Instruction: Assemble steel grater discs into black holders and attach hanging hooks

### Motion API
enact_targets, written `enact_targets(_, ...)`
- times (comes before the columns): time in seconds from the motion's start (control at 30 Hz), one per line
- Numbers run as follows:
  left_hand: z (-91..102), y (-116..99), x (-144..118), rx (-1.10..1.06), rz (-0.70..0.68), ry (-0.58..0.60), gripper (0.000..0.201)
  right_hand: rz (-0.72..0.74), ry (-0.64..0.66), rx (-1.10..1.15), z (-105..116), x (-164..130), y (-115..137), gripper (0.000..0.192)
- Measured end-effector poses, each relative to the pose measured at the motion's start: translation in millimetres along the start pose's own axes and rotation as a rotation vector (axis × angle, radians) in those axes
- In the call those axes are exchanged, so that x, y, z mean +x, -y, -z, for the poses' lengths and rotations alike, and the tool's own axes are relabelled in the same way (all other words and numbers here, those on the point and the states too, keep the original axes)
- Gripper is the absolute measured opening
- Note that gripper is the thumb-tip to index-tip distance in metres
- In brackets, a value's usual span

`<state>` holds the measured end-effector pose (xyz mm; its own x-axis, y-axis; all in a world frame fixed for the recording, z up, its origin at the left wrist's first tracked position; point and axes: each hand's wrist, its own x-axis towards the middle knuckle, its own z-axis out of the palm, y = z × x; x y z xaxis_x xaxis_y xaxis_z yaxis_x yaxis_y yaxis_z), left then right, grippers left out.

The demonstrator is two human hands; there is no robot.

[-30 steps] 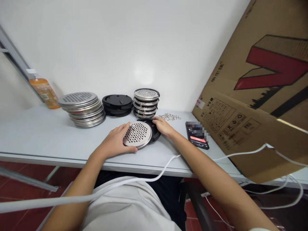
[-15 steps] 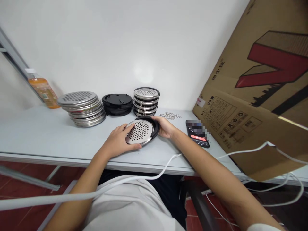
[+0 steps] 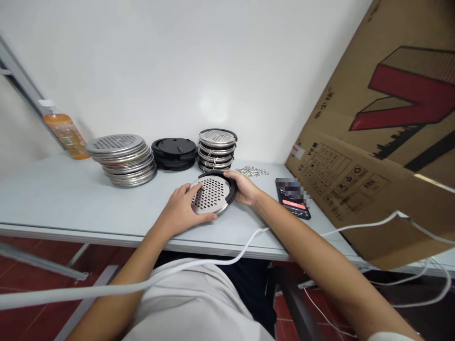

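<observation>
Holding the disc (image 3: 212,196) by its left side, the left hand (image 3: 185,208) had fingers on the perforated face and its thumb along the near edge, while the right hand (image 3: 243,187) clasped the black holder (image 3: 232,193) that curved round the disc's right side, its underside grip hidden. Disc and holder were over the middle of the table (image 3: 88,203), near the front edge; whether they touched it could not be told. The tabletop was pale and smooth, set against a white wall (image 3: 213,61), above a red tiled floor (image 3: 21,284); a white cord (image 3: 177,270) crossed before the person's lap. Behind the hands stood three stacks: one of silver discs (image 3: 126,163), one of black holders (image 3: 174,154), and one of both together (image 3: 216,150), the layers overlapping too closely to count. Right of these lay one heap of small clips (image 3: 251,171), too tangled to number, and one phone (image 3: 293,201). Farther out were one bottle (image 3: 67,132) of orange liquid, at left, and one big carton (image 3: 341,166), at right.
</observation>
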<state>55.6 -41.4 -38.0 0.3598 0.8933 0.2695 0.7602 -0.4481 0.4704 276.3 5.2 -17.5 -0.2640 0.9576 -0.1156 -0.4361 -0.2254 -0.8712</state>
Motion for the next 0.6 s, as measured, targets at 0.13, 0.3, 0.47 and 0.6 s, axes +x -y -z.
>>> enact_targets(0.13, -2.8, -3.0, -1.2, -0.004, 0.024, -0.029, 0.11, 0.061, -0.044, -0.048, -2.0, -0.8, -1.4, 0.018)
enact_targets(0.3, -3.1, -5.0, -1.4, 0.003, 0.03, -0.028, 0.11, 0.068, -0.043, -0.06, -3.0, -0.6, -4.1, 0.015)
enact_targets(0.47, -4.0, -2.7, -2.0, 0.002, 0.015, -0.047, 0.108, 0.068, -0.007, -0.021, -3.7, 0.2, -5.6, 0.014)
enact_targets(0.6, -4.9, -1.0, -3.2, 0.01, 0.01, -0.056, 0.109, 0.049, 0.033, -0.021, -2.1, 1.9, -6.1, 0.02)
